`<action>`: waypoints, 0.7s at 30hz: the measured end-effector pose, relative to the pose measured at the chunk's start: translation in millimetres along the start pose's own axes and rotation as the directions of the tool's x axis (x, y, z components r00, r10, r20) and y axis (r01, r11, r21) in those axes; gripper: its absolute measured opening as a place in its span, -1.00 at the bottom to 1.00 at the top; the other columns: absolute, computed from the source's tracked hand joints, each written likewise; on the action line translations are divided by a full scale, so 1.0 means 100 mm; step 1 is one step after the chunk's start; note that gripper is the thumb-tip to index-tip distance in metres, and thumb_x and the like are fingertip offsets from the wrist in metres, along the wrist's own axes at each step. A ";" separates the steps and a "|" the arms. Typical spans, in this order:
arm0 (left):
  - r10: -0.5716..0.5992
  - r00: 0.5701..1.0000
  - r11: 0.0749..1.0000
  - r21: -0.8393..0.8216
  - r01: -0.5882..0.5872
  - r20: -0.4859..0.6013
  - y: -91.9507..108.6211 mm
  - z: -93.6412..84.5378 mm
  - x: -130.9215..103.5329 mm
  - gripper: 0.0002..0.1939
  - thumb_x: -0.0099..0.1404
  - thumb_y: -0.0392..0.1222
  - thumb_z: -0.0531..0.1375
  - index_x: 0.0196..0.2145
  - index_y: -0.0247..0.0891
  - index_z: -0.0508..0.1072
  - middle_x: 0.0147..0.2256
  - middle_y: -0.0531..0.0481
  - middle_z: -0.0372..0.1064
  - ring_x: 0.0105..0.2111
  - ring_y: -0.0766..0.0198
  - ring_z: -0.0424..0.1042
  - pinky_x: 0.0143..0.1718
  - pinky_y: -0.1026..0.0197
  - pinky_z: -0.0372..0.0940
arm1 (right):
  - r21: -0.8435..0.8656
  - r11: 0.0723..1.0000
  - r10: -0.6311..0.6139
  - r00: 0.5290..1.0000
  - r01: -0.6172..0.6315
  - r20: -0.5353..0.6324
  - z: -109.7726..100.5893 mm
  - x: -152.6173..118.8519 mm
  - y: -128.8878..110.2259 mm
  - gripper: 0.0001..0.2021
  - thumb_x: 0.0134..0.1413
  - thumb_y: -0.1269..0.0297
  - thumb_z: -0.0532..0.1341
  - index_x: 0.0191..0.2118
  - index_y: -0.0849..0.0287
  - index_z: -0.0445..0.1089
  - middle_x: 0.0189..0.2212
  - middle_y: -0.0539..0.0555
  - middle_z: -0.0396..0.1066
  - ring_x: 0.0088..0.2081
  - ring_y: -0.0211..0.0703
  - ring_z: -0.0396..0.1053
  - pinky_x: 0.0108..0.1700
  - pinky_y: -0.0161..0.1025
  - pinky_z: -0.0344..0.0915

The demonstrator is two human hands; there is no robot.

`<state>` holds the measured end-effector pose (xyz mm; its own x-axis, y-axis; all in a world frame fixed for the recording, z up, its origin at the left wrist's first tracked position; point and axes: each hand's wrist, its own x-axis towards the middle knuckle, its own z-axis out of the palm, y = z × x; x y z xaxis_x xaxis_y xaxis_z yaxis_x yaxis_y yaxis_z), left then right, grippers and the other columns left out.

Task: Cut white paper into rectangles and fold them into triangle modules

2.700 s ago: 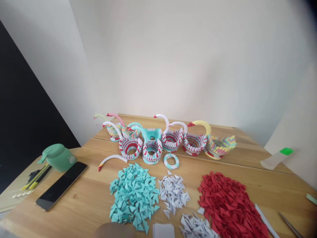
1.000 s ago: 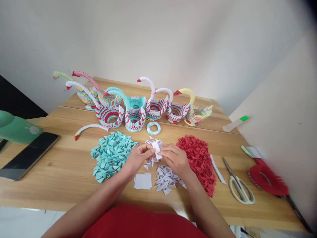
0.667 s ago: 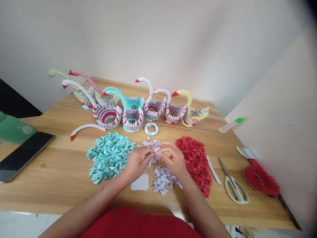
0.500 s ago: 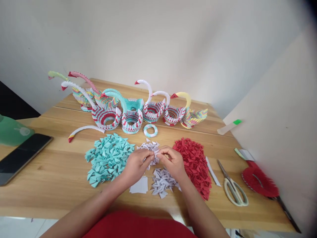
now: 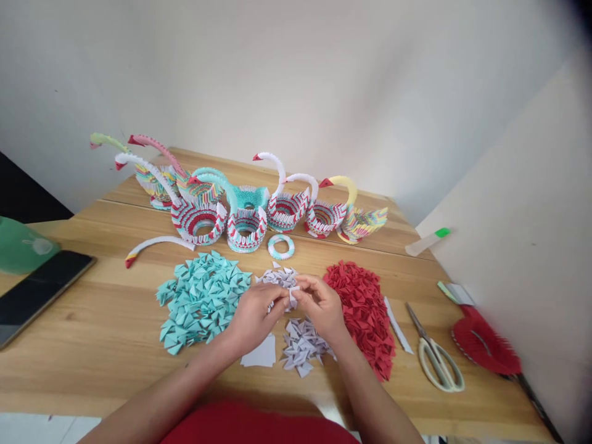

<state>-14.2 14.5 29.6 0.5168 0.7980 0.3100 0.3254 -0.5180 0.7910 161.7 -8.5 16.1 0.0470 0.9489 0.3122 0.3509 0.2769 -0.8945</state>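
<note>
A small white paper piece (image 5: 293, 297) is pinched between the fingertips of my left hand (image 5: 259, 310) and my right hand (image 5: 322, 306). Both hands are closed on it, over the far heap of white folded paper triangles (image 5: 279, 277). A nearer heap of white triangles (image 5: 303, 346) lies below my right hand. By my left wrist is a stack of white paper slips (image 5: 259, 353). Teal paper triangles (image 5: 203, 299) are piled left of my hands, and red ones (image 5: 363, 317) to the right.
Several folded-paper swans (image 5: 246, 228) stand along the back, with a teal-and-white paper ring (image 5: 281, 246) before them. A loose swan neck (image 5: 160, 242) lies left. Scissors (image 5: 435, 354) and a red paper piece (image 5: 485, 342) lie right; a phone (image 5: 41, 293) and green container (image 5: 25, 246) are left.
The white piece between my fingertips now shows more of its flat face. My hands have shifted only slightly, and the view has tilted a little.
</note>
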 end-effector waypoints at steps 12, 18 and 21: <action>-0.051 0.993 0.986 -0.166 0.034 -0.104 0.00 0.03 -0.01 -0.91 0.26 -0.20 0.22 -0.36 -0.26 0.47 -0.43 0.02 0.47 -0.41 0.24 0.42 -0.32 0.26 0.21 | 0.144 0.984 -0.103 0.995 0.103 -0.003 -0.01 0.01 -0.08 -0.91 0.11 0.42 0.25 -0.31 0.08 0.46 -0.42 -0.03 0.42 -0.35 -0.22 0.37 -0.28 -0.30 0.26; 0.012 0.983 0.995 -0.094 -0.030 -0.184 0.01 0.02 0.00 -0.88 0.27 -0.27 0.20 -0.43 -0.27 0.47 -0.50 0.02 0.43 -0.45 0.26 0.39 -0.33 0.25 0.19 | 0.204 0.972 -0.124 0.992 0.115 0.029 0.00 -0.01 -0.06 -0.92 0.14 0.40 0.24 -0.29 0.07 0.45 -0.40 -0.01 0.42 -0.33 -0.19 0.37 -0.26 -0.26 0.28; 0.026 0.980 0.996 -0.082 -0.043 -0.195 0.02 0.00 0.00 -0.89 0.27 -0.29 0.20 -0.42 -0.28 0.47 -0.50 0.02 0.43 -0.46 0.27 0.39 -0.34 0.25 0.18 | 0.210 0.971 -0.129 0.991 0.118 0.036 0.01 -0.01 -0.05 -0.92 0.14 0.41 0.25 -0.28 0.07 0.45 -0.39 0.00 0.43 -0.32 -0.17 0.39 -0.24 -0.24 0.29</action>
<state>-13.5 13.4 31.1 0.3604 0.8288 0.4280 0.2364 -0.5250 0.8176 159.5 -10.7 19.9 -0.0320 0.9102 0.4129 0.1498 0.4128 -0.8984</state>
